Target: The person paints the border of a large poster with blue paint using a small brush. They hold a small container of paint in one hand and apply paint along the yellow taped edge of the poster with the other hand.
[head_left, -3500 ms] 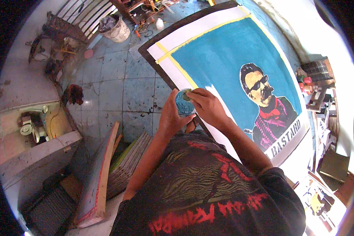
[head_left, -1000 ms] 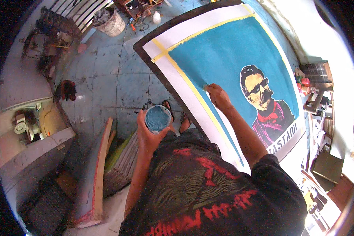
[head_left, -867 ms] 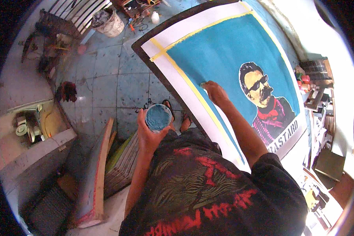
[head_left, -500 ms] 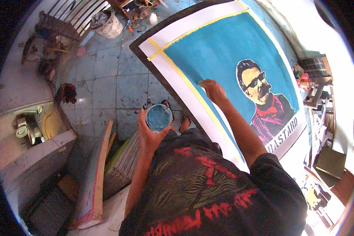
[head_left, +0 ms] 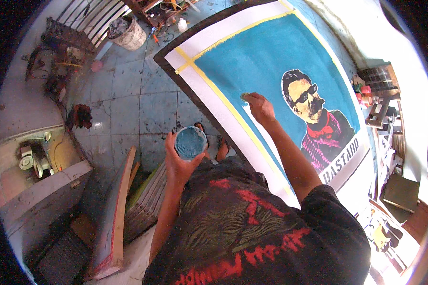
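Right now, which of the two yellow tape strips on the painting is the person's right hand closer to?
The long yellow strip along the blue field's left edge. The right hand works just beside it; the other strip runs across the top, far from the hand.

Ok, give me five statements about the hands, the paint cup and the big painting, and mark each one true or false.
1. The left hand holds a round cup of blue paint. True.
2. The right hand rests in the cup. False: it is up on the painting, pressing a small pad to the blue field.
3. Yellow tape borders the blue area. True.
4. The painted figure lies to the left of the right hand. False: it lies to its right.
5. The painting's blue background is completely filled in. False: a white strip remains unpainted below the right hand.
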Demonstrator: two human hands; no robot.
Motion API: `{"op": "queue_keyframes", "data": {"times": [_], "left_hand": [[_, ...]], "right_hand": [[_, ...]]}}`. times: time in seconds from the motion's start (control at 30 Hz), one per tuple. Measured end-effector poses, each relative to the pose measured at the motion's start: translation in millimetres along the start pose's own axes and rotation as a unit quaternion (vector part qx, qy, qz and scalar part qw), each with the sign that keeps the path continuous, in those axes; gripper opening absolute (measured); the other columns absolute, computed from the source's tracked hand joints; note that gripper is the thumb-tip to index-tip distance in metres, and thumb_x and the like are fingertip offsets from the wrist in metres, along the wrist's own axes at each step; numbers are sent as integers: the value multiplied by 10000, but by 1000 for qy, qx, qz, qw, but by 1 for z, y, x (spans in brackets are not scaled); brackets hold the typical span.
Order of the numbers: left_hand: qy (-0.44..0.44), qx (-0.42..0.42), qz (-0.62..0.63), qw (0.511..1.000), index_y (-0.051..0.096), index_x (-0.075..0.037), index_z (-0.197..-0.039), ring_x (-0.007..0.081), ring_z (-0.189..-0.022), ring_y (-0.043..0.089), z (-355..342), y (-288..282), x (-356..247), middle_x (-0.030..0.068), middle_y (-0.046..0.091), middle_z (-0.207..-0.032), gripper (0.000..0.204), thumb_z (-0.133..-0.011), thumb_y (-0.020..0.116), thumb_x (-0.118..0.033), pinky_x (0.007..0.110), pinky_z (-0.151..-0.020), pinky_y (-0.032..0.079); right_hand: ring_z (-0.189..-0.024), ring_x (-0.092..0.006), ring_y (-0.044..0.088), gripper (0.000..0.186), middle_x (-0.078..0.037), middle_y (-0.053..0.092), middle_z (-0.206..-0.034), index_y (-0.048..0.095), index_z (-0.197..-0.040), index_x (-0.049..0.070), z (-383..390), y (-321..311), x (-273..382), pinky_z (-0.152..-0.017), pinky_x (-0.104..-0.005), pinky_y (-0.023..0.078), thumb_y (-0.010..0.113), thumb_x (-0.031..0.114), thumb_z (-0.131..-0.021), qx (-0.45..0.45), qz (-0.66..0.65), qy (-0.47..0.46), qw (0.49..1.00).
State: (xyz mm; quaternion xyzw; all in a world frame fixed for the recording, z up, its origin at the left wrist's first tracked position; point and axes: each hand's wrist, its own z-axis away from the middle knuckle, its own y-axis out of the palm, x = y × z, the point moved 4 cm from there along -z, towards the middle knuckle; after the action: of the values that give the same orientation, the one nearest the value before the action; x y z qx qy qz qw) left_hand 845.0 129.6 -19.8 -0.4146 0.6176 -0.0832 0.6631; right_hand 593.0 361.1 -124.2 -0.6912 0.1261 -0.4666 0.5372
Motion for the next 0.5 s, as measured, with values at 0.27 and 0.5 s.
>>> {"op": "queue_keyframes", "data": {"times": [0.27,0.5], "left_hand": [[13,2,-25,1000,211,41,-1465,390,-1286,464,1,-2,-6,255,461,-1381,1193,-631,888,-480,460,-1089,364],[-10,4,5,1000,215,42,-1466,388,-1285,463,1,-1,-7,257,461,-1379,1185,-634,889,-466,458,-1084,369]], "right_hand": [[-1006,-336,651,253,-98,671,-1094,689,-1068,160,-5,0,-15,-836,-456,548,504,99,-907,53,1,39,998],[-1005,-325,652,240,-71,669,-1105,691,-1070,183,-17,-5,-15,-824,-448,548,510,129,-921,30,21,38,999]]}}
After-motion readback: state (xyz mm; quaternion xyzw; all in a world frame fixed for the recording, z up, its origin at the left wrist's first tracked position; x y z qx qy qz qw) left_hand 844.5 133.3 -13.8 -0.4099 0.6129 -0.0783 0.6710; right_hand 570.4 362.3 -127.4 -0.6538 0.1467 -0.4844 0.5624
